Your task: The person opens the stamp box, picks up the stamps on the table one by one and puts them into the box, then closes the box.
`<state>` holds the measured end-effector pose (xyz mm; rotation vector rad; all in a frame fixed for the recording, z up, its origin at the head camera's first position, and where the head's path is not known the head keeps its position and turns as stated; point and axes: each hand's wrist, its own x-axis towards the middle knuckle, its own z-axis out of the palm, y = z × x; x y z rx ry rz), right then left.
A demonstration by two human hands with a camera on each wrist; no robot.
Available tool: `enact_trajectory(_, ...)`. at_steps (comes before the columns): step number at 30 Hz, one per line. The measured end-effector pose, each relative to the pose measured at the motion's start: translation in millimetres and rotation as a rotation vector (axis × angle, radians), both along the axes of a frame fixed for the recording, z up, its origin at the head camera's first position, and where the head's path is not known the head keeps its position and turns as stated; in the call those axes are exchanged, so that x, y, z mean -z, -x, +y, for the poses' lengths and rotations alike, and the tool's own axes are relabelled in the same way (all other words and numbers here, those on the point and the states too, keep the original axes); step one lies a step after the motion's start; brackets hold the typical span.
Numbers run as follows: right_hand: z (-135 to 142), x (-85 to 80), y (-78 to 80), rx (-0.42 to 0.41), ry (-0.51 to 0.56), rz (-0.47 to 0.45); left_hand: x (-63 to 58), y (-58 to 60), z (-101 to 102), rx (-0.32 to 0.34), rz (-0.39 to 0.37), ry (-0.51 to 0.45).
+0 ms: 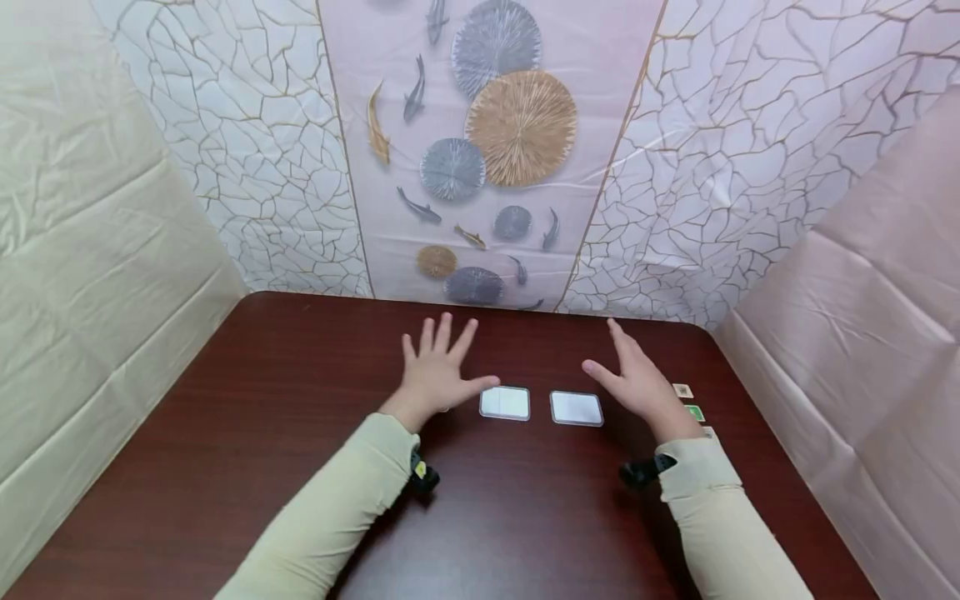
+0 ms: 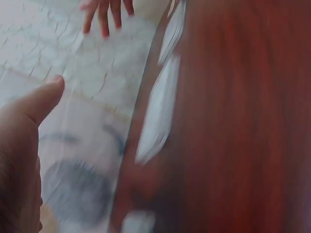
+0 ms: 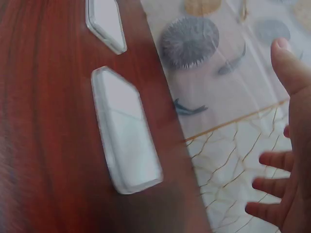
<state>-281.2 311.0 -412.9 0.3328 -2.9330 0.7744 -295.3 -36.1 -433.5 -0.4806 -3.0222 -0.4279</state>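
Observation:
Two flat white rectangular pieces with clear rims, a left one [image 1: 505,402] and a right one [image 1: 577,408], lie side by side on the dark table. My left hand [image 1: 435,379] hovers left of them with fingers spread, its thumb over the left piece's edge in the head view. My right hand [image 1: 636,382] is raised right of the other piece, thumb apart and fingers extended. Neither hand holds anything. A third white piece [image 2: 138,222] shows blurred in the left wrist view; from the head it is mostly hidden by my left hand.
Several small square tiles, one with a green border [image 1: 695,412], lie at the table's right side, partly behind my right wrist. The reddish-brown table [image 1: 225,433] ends at a patterned backdrop [image 1: 465,217]. Cloth walls [image 1: 847,333] stand at both sides.

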Motion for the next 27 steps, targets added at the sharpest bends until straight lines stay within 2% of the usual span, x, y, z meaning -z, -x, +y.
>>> enact_trajectory(7, 6, 45.1, -4.8, 0.035, 0.052, 0.005, 23.9, -9.8, 57, 0.114, -0.025, -0.035)
enact_trajectory(11, 11, 63.3, -10.3, 0.008, 0.042, 0.029, 29.5, -14.7, 80, 0.152, -0.026, -0.046)
enact_trajectory(14, 16, 70.8, -12.7, -0.035, 0.012, 0.052, 32.4, -16.5, 96, 0.161, -0.017, -0.034)
enact_trajectory(20, 20, 75.3, -16.5, -0.095, -0.095, 0.024, 42.8, -16.6, 119, 0.213, 0.033, 0.032)
enact_trajectory(23, 18, 76.4, -17.6, -0.123, -0.125, 0.047, 47.9, -15.9, 125, 0.246, 0.038, 0.054)
enact_trajectory(27, 17, 78.9, -16.9, -0.158, -0.14, 0.105, 55.2, -12.3, 129, 0.258, 0.057, 0.059)
